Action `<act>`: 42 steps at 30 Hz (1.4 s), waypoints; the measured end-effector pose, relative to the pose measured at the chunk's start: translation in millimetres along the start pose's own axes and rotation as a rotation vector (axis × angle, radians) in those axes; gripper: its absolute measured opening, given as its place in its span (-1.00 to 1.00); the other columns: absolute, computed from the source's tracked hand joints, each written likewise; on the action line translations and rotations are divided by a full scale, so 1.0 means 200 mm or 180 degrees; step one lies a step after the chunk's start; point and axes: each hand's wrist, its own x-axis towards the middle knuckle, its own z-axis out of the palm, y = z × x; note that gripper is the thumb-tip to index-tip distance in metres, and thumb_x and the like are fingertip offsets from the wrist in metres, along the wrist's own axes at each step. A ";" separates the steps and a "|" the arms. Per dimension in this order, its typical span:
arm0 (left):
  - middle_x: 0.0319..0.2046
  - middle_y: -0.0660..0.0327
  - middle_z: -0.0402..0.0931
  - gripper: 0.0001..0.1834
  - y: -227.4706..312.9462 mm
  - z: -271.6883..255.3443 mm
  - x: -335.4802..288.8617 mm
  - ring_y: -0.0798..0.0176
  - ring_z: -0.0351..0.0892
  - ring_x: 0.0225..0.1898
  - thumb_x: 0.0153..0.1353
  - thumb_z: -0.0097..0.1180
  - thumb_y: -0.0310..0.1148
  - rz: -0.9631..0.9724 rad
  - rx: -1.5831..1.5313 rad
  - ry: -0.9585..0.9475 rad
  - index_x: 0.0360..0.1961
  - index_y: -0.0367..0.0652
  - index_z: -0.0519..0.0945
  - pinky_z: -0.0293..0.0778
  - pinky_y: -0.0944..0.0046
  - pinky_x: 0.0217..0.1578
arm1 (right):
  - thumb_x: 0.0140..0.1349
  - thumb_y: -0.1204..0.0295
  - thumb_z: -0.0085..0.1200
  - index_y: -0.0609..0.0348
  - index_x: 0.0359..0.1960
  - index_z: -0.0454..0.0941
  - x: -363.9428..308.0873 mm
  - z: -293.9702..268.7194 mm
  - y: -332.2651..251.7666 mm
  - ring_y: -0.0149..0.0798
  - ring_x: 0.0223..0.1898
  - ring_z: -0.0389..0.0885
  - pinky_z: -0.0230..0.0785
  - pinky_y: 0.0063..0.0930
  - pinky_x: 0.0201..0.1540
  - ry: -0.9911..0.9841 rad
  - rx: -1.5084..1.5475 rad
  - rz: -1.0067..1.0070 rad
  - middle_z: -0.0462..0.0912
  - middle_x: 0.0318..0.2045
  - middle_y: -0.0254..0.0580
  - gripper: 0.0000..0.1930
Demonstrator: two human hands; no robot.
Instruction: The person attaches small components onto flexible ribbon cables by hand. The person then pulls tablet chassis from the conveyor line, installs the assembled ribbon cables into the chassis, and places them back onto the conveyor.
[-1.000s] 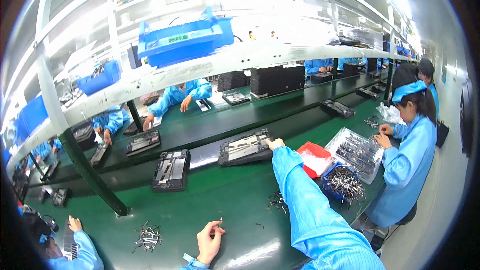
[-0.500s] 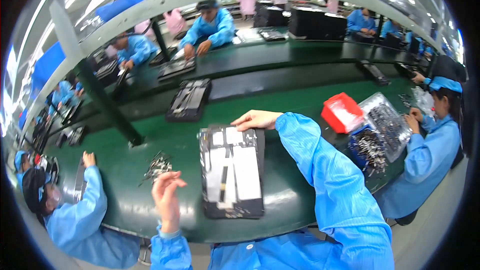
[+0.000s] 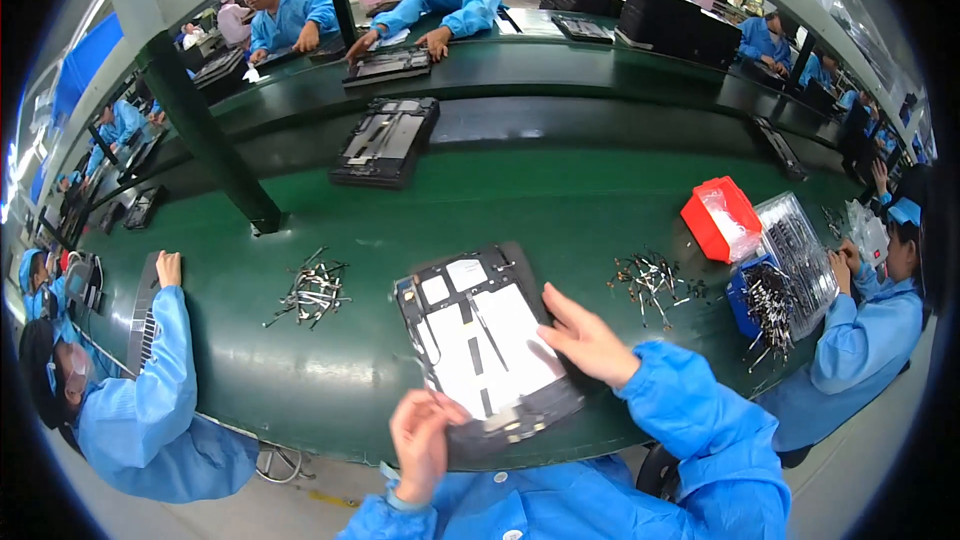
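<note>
An opened tablet [image 3: 482, 340] with pale battery cells and black frame parts lies turned askew on the green bench in front of me. Under its edges a dark backing shows, slightly blurred. My left hand [image 3: 420, 437] is closed, thumb and fingers pinched at the tablet's lower left edge. My right hand [image 3: 592, 342] rests against the right edge, its fingers stretched and the thumb apart. Left of the tablet is a pile of small flex cables [image 3: 312, 290]. A similar loose pile of small cable parts [image 3: 650, 280] lies beyond my right hand.
Another opened tablet [image 3: 387, 140] sits farther back on the bench [image 3: 540, 205]. At right are a red bin [image 3: 715, 220], a blue bin [image 3: 738, 302] of cables and a clear tray [image 3: 797, 250]. A green post [image 3: 215, 140] rises at left. Co-workers sit on both sides and opposite.
My right hand has come from the tablet's top edge down to its right side. My left hand has moved right to its lower left edge. The tablet has turned counterclockwise; the view has shifted.
</note>
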 end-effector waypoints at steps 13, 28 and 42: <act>-0.46 0.15 0.62 -0.83 -0.04 -0.01 0.58 0.36 0.58 -0.45 0.24 -0.06 -0.50 0.0885 0.1831 -0.0160 -0.19 -0.34 0.50 0.47 0.41 -0.39 | 0.37 0.37 0.09 0.26 0.47 0.00 0.06 0.04 0.10 -0.14 0.51 -0.04 -0.08 -0.29 0.47 -0.0128 0.0042 -0.0422 0.00 0.49 0.03 -0.28; -0.44 0.32 0.70 -0.87 0.25 0.14 0.22 0.24 0.62 -0.17 0.10 0.11 -0.51 0.0127 0.2815 -0.0781 -0.32 -0.17 0.65 0.03 -0.13 0.38 | 0.05 0.61 0.12 0.03 0.22 0.52 -0.10 0.09 -0.42 -0.21 -0.25 0.60 0.53 -0.41 -0.18 -0.0061 -0.2179 -0.2559 0.59 -0.24 -0.23 -0.40; -0.34 0.33 0.63 -0.82 0.30 -0.09 0.05 0.20 0.53 -0.03 0.03 0.21 -0.49 0.1467 0.4633 -0.0317 -0.29 -0.08 0.68 0.07 -0.07 0.30 | 0.09 0.54 0.32 0.10 -0.09 0.74 0.12 0.39 -0.36 -0.43 -0.38 0.64 0.47 -0.61 -0.34 -0.0634 -0.0772 -0.0808 0.67 -0.44 -0.30 -0.70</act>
